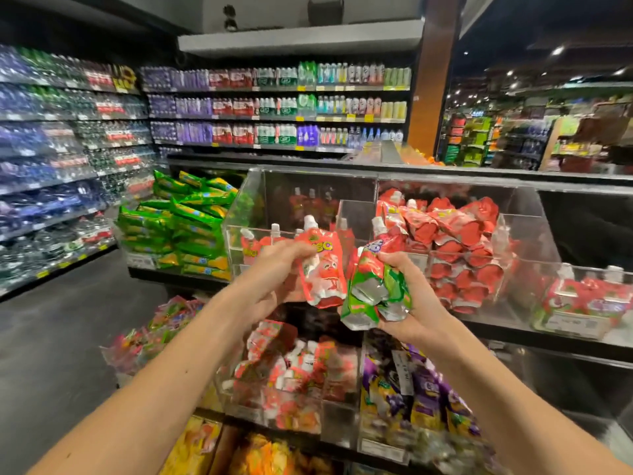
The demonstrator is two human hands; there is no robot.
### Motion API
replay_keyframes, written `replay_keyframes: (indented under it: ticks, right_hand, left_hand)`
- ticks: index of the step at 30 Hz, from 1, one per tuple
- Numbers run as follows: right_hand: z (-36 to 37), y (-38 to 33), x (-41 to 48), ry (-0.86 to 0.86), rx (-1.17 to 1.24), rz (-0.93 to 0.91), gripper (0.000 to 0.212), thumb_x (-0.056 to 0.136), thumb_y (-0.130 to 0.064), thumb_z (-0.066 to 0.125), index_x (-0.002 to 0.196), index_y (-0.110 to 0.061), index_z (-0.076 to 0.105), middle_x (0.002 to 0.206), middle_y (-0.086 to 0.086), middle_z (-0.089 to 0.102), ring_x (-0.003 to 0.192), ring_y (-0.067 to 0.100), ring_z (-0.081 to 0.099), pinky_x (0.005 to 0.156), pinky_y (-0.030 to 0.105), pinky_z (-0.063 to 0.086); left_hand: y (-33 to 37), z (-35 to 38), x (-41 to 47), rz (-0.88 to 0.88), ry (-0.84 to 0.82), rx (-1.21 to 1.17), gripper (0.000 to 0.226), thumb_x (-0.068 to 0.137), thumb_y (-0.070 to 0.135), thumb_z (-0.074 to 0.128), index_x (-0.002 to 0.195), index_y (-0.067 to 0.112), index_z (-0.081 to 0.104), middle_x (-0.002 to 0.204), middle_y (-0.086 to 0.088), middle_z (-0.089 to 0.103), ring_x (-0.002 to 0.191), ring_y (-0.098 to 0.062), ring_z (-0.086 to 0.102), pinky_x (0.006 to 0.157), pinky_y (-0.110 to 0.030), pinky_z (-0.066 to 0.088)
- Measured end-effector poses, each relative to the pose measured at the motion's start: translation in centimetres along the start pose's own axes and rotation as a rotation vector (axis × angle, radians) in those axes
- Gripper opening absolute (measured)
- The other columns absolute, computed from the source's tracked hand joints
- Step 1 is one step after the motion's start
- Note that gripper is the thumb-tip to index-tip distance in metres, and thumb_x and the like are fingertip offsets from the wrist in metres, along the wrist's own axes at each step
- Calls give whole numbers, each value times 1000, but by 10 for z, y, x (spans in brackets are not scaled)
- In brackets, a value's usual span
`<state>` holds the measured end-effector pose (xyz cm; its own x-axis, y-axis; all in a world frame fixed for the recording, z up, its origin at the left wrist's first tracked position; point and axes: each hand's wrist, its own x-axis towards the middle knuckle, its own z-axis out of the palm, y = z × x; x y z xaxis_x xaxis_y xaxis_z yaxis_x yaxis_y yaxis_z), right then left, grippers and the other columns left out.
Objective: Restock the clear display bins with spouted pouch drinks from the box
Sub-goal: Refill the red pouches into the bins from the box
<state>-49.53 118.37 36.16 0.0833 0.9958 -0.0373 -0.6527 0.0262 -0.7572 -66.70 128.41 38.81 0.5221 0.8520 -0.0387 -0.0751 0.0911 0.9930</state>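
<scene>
2 hands are raised in front of a tiered display shelf (548,341), each holding stock. The left hand (274,272) curls its fingers round the side of 1 red spouted pouch (322,269), which stands roughly upright with its white cap on top. The right hand (414,303) grips a bundle of pouches (373,289) from the side and below, thumb pressed across the front (how many are in the bundle I cannot tell); their silver bases point down and 1 white spout shows at the top.

Both loads hang just before a clear bin (236,214) on the upper tier, which holds only a few upright red pouches (257,246) at its front. The neighbouring bin (529,231) to the right is heaped with red pouches. Below the hands, a lower bin (339,423) carries more red pouches, and beside it sit purple pouches (421,385).

Green packets (185,228) are stacked at the left end of the display. Across the dark floor (61,337), long store shelves of bottled drinks (274,108) line the aisle, somewhat blurred.
</scene>
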Motion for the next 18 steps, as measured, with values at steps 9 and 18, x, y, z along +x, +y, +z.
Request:
replay_keyframes:
  ticks: [9, 18]
  right_hand:
    - [14, -29, 21, 83, -143, -168, 16, 71, -26, 67, 68, -12, 76, 80, 7, 73, 67, 22, 70, 74, 36, 59]
    - [24, -23, 23, 262, -196, -191, 23, 67, -30, 71, 82, -13, 67, 79, 7, 69, 68, 24, 66, 75, 37, 56]
  left_hand:
    - [81, -33, 67, 449, 249, 220, 24, 92, 5, 65, 82, 15, 46, 81, -9, 62, 65, -15, 69, 52, -38, 61]
    - [65, -41, 163, 508, 142, 525, 40, 72, 20, 72, 108, 28, 57, 98, -2, 67, 86, -23, 68, 79, -44, 60]
